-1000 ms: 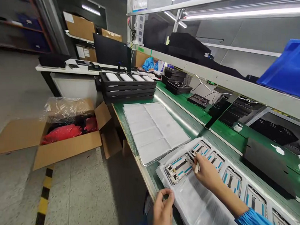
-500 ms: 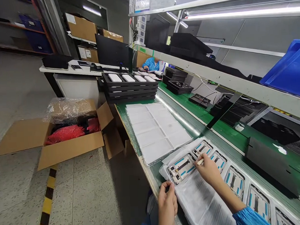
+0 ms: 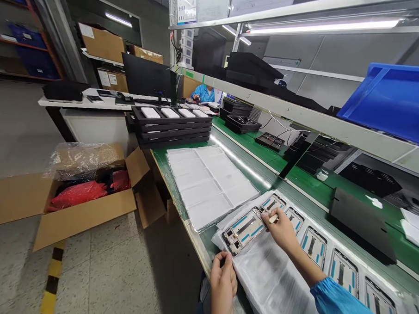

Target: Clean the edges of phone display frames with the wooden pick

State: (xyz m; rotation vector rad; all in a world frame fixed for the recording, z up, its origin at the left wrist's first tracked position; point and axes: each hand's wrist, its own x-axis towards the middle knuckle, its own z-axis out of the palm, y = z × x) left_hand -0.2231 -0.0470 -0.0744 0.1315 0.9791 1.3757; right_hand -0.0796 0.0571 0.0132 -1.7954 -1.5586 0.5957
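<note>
A phone mid-frame (image 3: 245, 230), with blue strips and a dark band down its middle, lies at a slant on a white sheet-covered tray (image 3: 261, 261). My right hand (image 3: 281, 228) is closed at its far end, with a small cream-coloured stick (image 3: 273, 218) between the fingers. The fingertips there appear to touch the frame's edge. My left hand (image 3: 222, 282) is by the frame's near corner, thumb and forefinger pressed together. What they pinch, if anything, cannot be made out. Several similar phone mid-frames (image 3: 314, 247) sit in a row along the tray's far side.
White folded sheets (image 3: 210, 180) lie beyond the tray on the green bench. Stacked black trays (image 3: 175, 130) stand at its far end. A dark panel (image 3: 360, 227) leans at the right. On the floor at left is an open carton (image 3: 90, 213) with red bubble-wrapped items.
The view has turned slightly, so the scene sits a little further left. Both hands stay at the same phone mid-frame; the stick in my right hand is tilted a little differently.
</note>
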